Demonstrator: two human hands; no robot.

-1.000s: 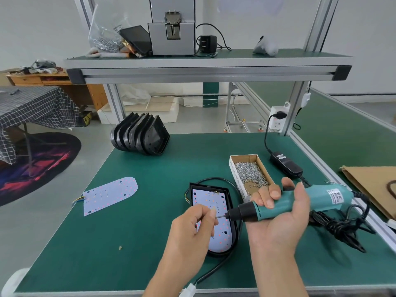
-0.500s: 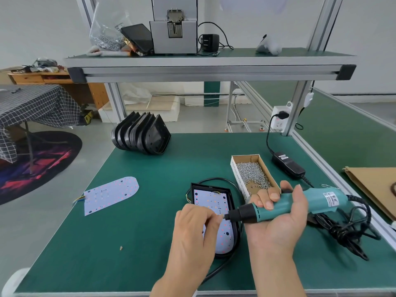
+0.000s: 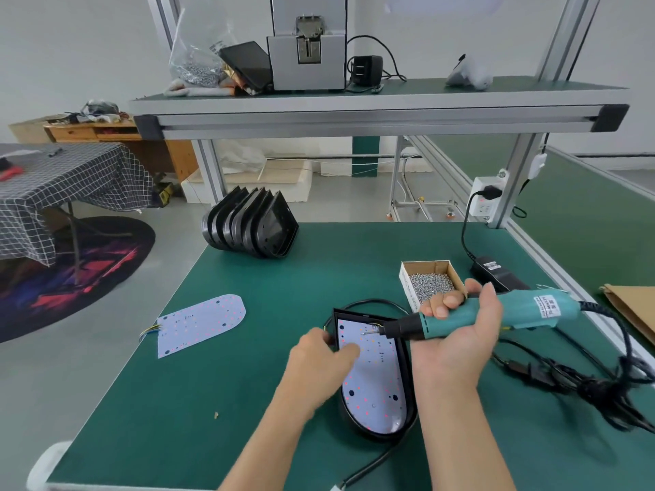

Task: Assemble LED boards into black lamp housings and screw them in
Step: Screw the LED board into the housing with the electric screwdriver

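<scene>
Risk comes first, read from left to right across the green mat (image 3: 248, 384). The spare LED board (image 3: 200, 324) lies flat and loose at the left, its short coloured wires reaching toward the mat's edge; a sweep of a forearm could send it off the bench. The left hand (image 3: 319, 363) rests on the near-left rim of the black lamp housing (image 3: 407, 402), thumb laid on the LED board (image 3: 372, 380) seated inside it and the other fingers on the rim, pressing rather than clenching. If that pressure lets up, the board could shift in the housing and its holes would no longer line up, so a screw might go in crooked. The right hand (image 3: 457, 338) grips the teal electric screwdriver (image 3: 471, 318), fingers wrapped round the barrel, with the bit held level just above the board's far end and near the thumb. A slip of the bit could mark the board or catch that thumb. I cannot tell if a screw sits on the tip.

The boards are thin, white, flat tongues, square at 1 end and rounded at the other, speckled with small dots. The housing is smooth moulded plastic of matching outline. The open cardboard box (image 3: 430, 281) holds a heap of small bright metal screws. The screwdriver's black cable (image 3: 602, 380) lies tangled on the right and could drag on the tool.
</scene>
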